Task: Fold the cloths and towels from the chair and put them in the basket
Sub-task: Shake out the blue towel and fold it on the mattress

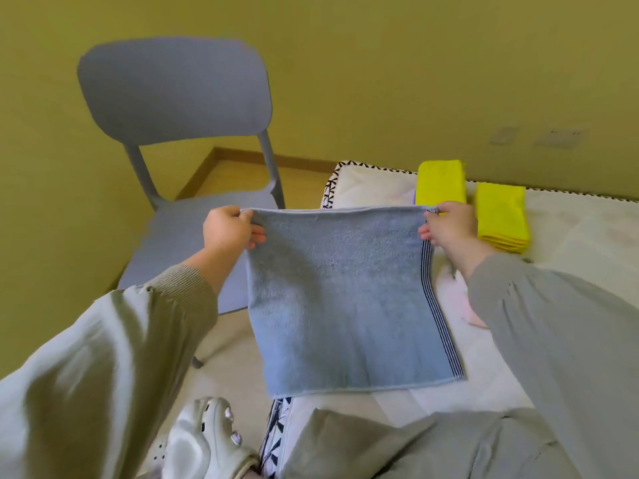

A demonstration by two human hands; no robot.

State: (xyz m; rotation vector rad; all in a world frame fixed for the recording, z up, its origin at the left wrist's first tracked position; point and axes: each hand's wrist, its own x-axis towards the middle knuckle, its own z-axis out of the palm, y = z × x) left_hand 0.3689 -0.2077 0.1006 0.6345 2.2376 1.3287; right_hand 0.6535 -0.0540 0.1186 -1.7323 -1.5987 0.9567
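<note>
Your grey sleeves (103,357) fill the foreground. Your left hand (230,229) and right hand (449,224) each pinch a top corner of the blue towel (342,299), holding it taut and hanging above the mattress (570,236). The grey chair (173,91) stands behind it. Folded yellow cloths (503,216) lie on the mattress, just beyond your right hand.

Your view is evenly and softly lit, fairly bright, with no glare and no hard shadows, only gentle shading in the folds of the near left sleeve (86,368). That sleeve is smeared with blur. The pile of the blue towel (345,299) at the centre is your sharpest area. The chair (173,91) looks flat and soft-edged, and the wall sockets (553,136) at far right are blurred. Straight lines bow toward the edges from the wide lens.
</note>
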